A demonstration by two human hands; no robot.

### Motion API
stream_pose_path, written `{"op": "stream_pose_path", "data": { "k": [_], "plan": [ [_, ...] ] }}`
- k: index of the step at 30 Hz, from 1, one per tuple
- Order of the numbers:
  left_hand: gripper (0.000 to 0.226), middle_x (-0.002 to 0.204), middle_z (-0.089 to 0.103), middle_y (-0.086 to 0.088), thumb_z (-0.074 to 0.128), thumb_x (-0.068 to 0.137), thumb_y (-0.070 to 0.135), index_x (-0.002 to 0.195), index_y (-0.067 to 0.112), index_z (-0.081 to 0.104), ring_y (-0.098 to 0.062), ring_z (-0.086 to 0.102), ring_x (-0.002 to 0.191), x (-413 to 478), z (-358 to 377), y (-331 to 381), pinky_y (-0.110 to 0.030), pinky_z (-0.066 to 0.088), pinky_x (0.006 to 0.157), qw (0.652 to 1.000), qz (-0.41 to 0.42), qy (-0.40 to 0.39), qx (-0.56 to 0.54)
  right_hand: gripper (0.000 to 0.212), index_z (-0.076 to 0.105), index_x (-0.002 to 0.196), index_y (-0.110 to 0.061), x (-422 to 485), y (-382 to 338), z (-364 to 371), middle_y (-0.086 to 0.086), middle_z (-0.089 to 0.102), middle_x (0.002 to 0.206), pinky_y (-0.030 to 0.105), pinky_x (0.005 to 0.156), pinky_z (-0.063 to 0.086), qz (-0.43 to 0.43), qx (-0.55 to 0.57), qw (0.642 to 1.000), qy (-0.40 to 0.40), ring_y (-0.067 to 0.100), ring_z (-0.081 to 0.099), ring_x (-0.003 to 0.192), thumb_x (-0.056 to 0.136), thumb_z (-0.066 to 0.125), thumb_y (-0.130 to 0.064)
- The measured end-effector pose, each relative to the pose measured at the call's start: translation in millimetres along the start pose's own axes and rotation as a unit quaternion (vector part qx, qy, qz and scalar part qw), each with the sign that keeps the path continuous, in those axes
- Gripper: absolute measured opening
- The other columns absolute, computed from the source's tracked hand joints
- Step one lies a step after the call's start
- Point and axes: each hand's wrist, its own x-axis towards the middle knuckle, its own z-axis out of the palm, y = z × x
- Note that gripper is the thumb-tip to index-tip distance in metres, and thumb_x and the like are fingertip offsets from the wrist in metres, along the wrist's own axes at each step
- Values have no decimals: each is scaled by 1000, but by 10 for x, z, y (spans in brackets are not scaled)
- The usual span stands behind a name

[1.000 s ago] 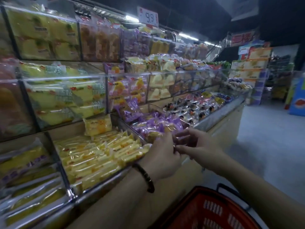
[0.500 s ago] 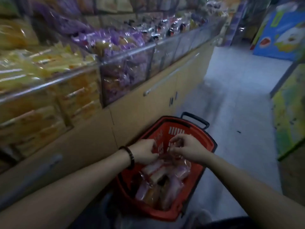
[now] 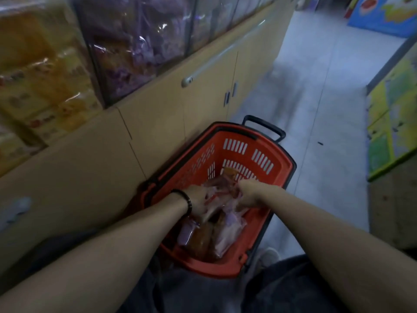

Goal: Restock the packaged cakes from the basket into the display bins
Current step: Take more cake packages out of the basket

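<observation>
Head view, hard to see: the whole picture is blurred, and the print on the wrappers cannot be read.
Left hand (image 3: 198,201): it is down in the basket (image 3: 283,163). Its fingers curl round the edge of a pale pack (image 3: 214,199), with the tips hidden under the wrapper.
Right hand (image 3: 249,195): it touches the packs just beside the left hand. The fingers are covered, so I cannot tell if they hold anything.
Packaged cakes (image 3: 217,236): heaped in the near half of the basket.
Basket place: on the floor (image 3: 327,91), against the cabinet (image 3: 158,123).
Display bins (image 3: 135,53): upper left, cut off by the frame. Purple and yellow packs show behind the clear fronts.
Right edge: coloured boxes (image 3: 392,123).
</observation>
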Motion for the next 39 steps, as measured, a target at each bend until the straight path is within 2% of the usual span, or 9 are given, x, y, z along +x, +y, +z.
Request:
{"op": "stream_pose_path", "data": {
  "k": [3,7,12,17,23,29,31,34,39],
  "plan": [
    [74,146,60,-11,78,81,47,146,33,46,-41,53,132,90,206,-165,-40,45,110,998,-13,-36,43,71,70,126,-23,129,-85,133,7,70,127,39,99,57,-10,-90,994,-55,29,66,112,65,92,-50],
    [54,155,43,-12,70,89,46,138,32,54,-40,42,138,117,409,-251,-39,39,113,997,-34,-61,19,76,58,143,-28,190,-162,412,-2,58,143,46,110,46,-24,-187,974,-125,29,54,130,77,83,-55],
    [85,157,26,-17,75,84,58,156,40,32,-44,35,146,97,409,-348,-46,34,120,995,-80,-52,9,96,54,149,-15,281,-198,462,6,56,146,44,107,48,-45,-205,966,-149,33,55,132,72,83,-65],
    [92,161,22,-19,74,88,51,161,45,18,-43,34,148,121,543,-397,-44,34,121,993,-82,-83,-35,75,62,137,-15,308,-131,514,7,65,132,40,100,53,-65,-147,979,-125,31,61,120,77,88,-50],
    [103,169,13,-12,76,86,46,161,50,4,-39,28,153,294,738,-372,-48,31,124,993,-96,-34,-56,59,73,115,-16,321,-16,222,6,71,108,33,80,52,-45,-20,997,-52,27,65,96,82,71,-65],
    [69,169,23,-7,53,100,43,161,30,23,-34,36,148,453,914,-299,-45,33,117,984,-146,52,-88,55,57,74,-14,211,109,-149,6,56,82,32,73,41,-15,25,999,37,28,56,86,96,56,-64],
    [76,163,32,-12,70,92,31,158,26,33,-38,42,143,463,883,-283,-45,38,115,983,-137,65,-108,57,56,70,-15,211,156,-214,6,63,82,33,73,47,0,66,996,56,27,63,86,98,53,-65],
    [69,155,41,-15,76,87,13,150,16,48,-36,48,138,493,781,-242,-39,43,112,985,-109,87,-101,71,71,72,-10,216,255,-278,9,75,72,39,76,61,1,157,986,50,28,74,76,94,52,-75],
    [45,131,65,-13,61,89,21,133,18,69,-31,59,123,485,585,-157,-32,42,111,975,-95,145,-136,67,74,95,-6,123,373,-376,17,75,75,42,60,65,-37,353,931,82,31,77,67,94,55,-71]
  ]
}}
